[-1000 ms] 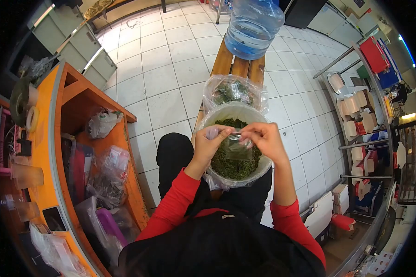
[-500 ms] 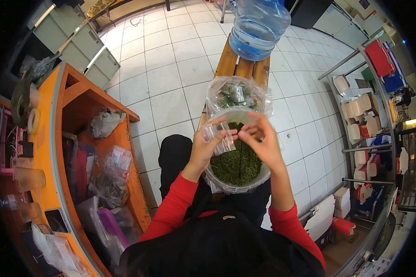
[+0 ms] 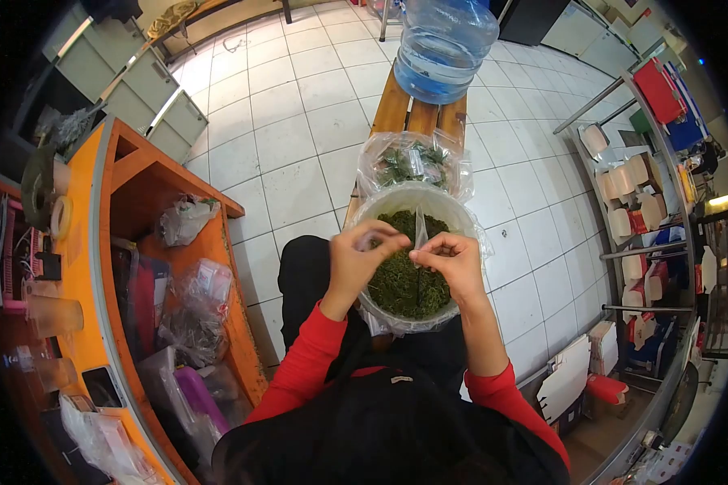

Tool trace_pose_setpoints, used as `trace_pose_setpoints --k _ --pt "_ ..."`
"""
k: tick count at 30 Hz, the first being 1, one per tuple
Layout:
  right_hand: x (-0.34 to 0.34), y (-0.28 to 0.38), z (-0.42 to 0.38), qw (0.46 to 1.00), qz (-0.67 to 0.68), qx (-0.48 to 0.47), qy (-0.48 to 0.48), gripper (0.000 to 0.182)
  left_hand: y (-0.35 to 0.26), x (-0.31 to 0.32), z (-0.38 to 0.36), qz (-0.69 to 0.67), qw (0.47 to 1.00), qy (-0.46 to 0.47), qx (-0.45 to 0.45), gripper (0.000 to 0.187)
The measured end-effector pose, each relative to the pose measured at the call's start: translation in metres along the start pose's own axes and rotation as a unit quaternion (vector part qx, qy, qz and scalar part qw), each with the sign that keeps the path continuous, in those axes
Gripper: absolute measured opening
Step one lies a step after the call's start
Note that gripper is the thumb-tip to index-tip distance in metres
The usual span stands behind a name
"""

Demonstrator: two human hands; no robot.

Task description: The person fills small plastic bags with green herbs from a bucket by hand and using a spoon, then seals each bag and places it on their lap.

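Bagging step: left hand [image 3: 360, 259] and right hand [image 3: 453, 263] pinch a small clear bag [image 3: 418, 234] over the herb bowl [image 3: 380, 206]; next probably opening its mouth.

Item list, head view. I see my left hand [image 3: 362, 257] and right hand [image 3: 453, 263] pinching a small clear bag [image 3: 419, 230] between fingertips, over a white bucket [image 3: 453, 212] of green dried herb [image 3: 400, 283] on a wooden tabletop [image 3: 404, 109]. At 12 o'clock of the bucket: a plastic bag of greens [image 3: 411, 162], then a blue water jug [image 3: 443, 44]. At 9 o'clock: an orange shelf [image 3: 141, 174] with bags.
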State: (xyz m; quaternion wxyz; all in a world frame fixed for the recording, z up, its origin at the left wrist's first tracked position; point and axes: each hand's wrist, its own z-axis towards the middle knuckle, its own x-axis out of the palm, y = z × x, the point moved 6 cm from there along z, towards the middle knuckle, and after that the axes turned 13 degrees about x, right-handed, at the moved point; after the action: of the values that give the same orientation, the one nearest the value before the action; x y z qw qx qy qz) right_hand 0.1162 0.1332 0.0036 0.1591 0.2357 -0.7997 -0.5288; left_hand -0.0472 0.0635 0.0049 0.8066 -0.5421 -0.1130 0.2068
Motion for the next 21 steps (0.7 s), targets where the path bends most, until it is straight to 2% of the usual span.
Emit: trace_pose_setpoints --k 1,5,6,8,11,12,14,17,18,21 --pt "0.003 0.0 -0.002 1.0 -0.005 -0.003 -0.002 0.005 0.001 0.011 -0.003 -0.142 0.988 0.05 -0.038 0.023" --pt "0.011 0.004 -0.009 1.0 0.02 -0.016 0.007 0.007 -0.008 0.009 -0.005 0.01 0.996 0.09 -0.028 0.012" --pt "0.012 0.005 -0.012 0.999 0.039 -0.016 0.014 0.007 -0.01 0.008 -0.005 0.008 0.996 0.091 -0.022 0.012" --pt "0.012 0.008 -0.015 0.999 -0.04 -0.034 -0.005 0.006 -0.016 0.005 -0.002 0.004 0.996 0.091 -0.011 0.013" --pt "0.016 0.015 -0.024 0.982 -0.16 -0.09 -0.037 0.006 -0.037 0.012 -0.002 0.086 0.976 0.19 -0.07 0.014" --pt "0.017 0.018 -0.028 0.972 -0.199 -0.114 -0.049 0.006 -0.034 0.013 -0.004 0.045 0.983 0.17 -0.057 0.013" --pt "0.02 0.017 -0.029 0.983 -0.167 -0.071 -0.021 0.007 -0.02 0.014 -0.011 -0.037 0.991 0.128 -0.028 0.013" --pt "0.021 0.01 -0.031 0.996 -0.07 -0.033 0.035 0.007 -0.017 0.009 -0.014 -0.118 0.981 0.14 -0.067 0.014" --pt "0.021 0.007 -0.031 0.998 -0.029 -0.023 0.057 0.007 -0.018 0.007 -0.015 -0.109 0.98 0.149 -0.072 0.014" --pt "0.024 0.004 -0.036 0.995 -0.056 -0.029 0.071 0.007 -0.025 0.004 -0.016 -0.067 0.978 0.179 -0.078 0.013"
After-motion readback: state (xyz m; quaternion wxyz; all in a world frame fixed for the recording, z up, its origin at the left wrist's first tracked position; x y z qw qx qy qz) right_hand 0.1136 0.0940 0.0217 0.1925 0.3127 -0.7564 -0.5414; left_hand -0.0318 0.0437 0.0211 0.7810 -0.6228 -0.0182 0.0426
